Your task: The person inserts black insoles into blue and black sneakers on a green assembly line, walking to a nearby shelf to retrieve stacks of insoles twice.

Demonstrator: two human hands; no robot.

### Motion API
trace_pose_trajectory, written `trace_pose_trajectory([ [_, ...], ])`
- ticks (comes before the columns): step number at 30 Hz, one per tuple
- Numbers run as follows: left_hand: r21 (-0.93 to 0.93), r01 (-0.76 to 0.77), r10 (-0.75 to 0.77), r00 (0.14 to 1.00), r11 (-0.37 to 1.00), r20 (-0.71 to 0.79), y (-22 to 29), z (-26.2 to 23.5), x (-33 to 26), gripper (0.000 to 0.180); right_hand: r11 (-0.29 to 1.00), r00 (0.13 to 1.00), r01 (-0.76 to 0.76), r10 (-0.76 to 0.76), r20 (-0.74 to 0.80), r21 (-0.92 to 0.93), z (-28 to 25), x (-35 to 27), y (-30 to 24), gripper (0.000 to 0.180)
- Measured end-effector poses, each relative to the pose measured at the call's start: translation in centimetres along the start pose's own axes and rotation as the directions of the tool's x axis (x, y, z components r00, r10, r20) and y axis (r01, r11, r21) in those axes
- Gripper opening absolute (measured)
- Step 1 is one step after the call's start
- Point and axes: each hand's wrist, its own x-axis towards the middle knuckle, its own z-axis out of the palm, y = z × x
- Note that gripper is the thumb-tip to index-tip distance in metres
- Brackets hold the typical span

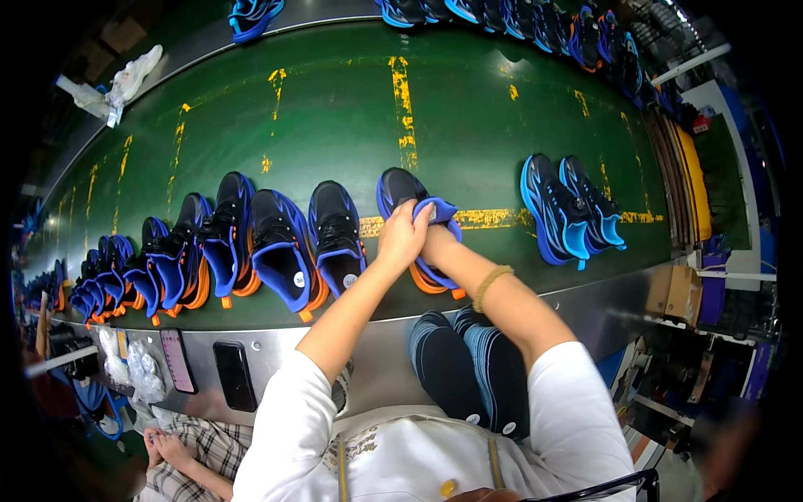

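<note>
A black sneaker [398, 181] with blue trim and an orange sole stands on the green belt in front of me, toe pointing away. My left hand [402, 237] grips its upper at the opening, by the raised blue-lined tongue [437, 210]. My right hand [437, 244] reaches into the shoe opening, and its fingers are hidden inside. Just left of it stands a matching sneaker [333, 209] with a round white sticker inside. Nearer to me, two stacks of dark insoles [445, 361] with pale blue stripes lie on the metal edge.
A row of similar sneakers [226, 219] runs off to the left. On the right stands a pair with light blue soles [548, 201]. Two phones [234, 375] and clear plastic bags [144, 372] lie on the metal edge [376, 335]. Another person's hands [171, 449] rest at lower left.
</note>
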Motion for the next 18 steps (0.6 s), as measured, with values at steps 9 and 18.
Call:
trace_pose_trajectory([
  [9,0.237,-0.259,0.251,0.966,0.936,0.064,-1.2,0.7,-1.0,0.037,0.998,0.999,0.042,-0.043,-0.017,-0.055,2.1,2.9,0.1,0.037],
  [18,0.084,0.143,-0.144,0.99,0.986,0.004,-1.7,0.2,0.7,0.04,0.856,0.981,0.186,-0.193,0.035,-0.483,-2.5,-5.4,-1.7,0.045],
])
